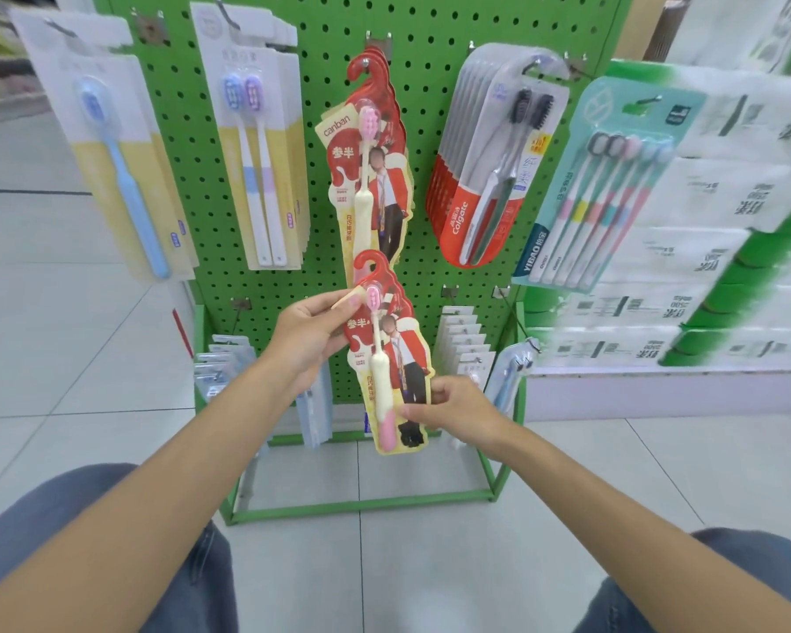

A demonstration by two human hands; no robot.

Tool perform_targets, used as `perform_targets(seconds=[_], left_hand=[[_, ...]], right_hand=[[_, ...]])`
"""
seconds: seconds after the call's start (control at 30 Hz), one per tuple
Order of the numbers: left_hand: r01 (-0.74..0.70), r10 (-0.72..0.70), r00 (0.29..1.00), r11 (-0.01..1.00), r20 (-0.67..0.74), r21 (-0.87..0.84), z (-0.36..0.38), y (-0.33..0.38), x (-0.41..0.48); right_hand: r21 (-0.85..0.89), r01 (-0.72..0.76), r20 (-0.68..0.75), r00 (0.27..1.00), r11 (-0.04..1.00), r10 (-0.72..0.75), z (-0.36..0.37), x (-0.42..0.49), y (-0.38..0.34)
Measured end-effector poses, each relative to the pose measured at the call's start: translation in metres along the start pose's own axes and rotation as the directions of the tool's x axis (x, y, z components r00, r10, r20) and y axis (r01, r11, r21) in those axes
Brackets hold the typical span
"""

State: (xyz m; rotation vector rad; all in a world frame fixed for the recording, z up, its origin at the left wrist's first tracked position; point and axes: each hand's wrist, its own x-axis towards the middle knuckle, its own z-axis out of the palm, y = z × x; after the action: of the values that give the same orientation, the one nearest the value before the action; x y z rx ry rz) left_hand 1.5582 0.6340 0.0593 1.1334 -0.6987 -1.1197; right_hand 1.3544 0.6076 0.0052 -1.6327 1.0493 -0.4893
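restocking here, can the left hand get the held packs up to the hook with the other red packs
Probably yes: the left hand grips the held packs just below the hanging red packs, and nothing stands between them and the hook.

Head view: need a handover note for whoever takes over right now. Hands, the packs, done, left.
Left hand grips the top of the held red toothbrush packs, thumb on the front.
Right hand pinches their lower right edge.
The stack is in front of the green pegboard, below the matching hanging packs.
Done: stack in both hands, on no peg.
Left: probably hang it with the matching ones.
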Motion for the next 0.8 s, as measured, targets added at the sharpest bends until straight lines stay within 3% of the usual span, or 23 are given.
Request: perform_targets(seconds=[0.2,0.3,0.43,0.5,0.63,0.8], left_hand=[[-0.006,0.008,0.996,1.0,-0.087,0.021,-0.001,-0.009,0.002],[-0.097,0.115,0.989,0.977,-0.088,0.19,0.001,-0.01,-0.001],[-0.216,0.246,0.969,0.858,-0.005,0.466,-0.001,-0.007,-0.005],[-0.19,0.197,0.98,0.839,0.042,0.509,0.001,-0.004,-0.008],[-0.069,0.002,0.989,0.895,0.149,0.442,0.007,-0.001,-0.016],[-0.1,0.004,0.975,0.9,0.223,0.424,0.004,-0.004,-0.018]], right_hand=[[-0.149,0.029,0.11,0.994,0.988,-0.012,0.002,-0.001,0.007],[-0.257,0.078,0.078,0.995,0.963,-0.06,0.005,0.0,0.005],[-0.395,0.149,0.053,0.989,0.907,-0.139,0.009,-0.003,0.005],[-0.403,0.221,0.05,0.974,0.888,-0.22,0.011,-0.005,0.005],[-0.482,0.287,0.07,0.954,0.828,-0.291,0.013,-0.004,0.009],[-0.465,0.302,0.161,0.953,0.832,-0.256,0.012,-0.008,0.005]])
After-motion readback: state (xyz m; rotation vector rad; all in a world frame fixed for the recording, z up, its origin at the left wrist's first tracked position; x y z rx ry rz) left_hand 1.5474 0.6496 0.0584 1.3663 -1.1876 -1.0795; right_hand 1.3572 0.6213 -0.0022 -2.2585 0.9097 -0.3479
